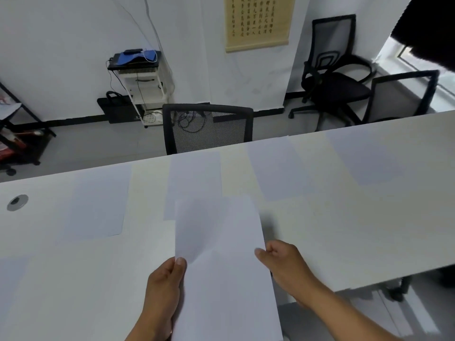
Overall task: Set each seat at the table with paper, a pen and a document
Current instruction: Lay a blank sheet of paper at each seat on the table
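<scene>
- Your left hand (165,289) pinches the held sheet (221,262) at its left edge, thumb on top; your right hand (283,262) grips the right edge, fingers curled under. Both are grasping the paper, and it hangs above the table (344,230), not yet laid down.
- Nothing shows whether this is one sheet or several. Feel for that before you let go.
- Keep both pinches light and level so the sheet stays flat. Lower the far edge first, then slide your fingers out sideways.
- Four sheets already lie along the far side: one at 10 o'clock (98,203), one at 12 (194,180) partly under your held sheet, one at 1 (275,168) and one at 2 (366,158).
- The corner of another sheet (9,271) shows at 9 o'clock on the near side, so the near seats look like the ones in hand.
- Square the sheet to the near edge and keep it clear of the 12 o'clock one.
- The table's right end drops off at 4 o'clock, close to your right forearm; do not place past it.
- Open tabletop runs from 7 to 9 o'clock. The cable grommet (17,202) sits far off at 9.
- A mesh chair (209,129) stands tucked in at 12. No pens or documents are visible.
</scene>
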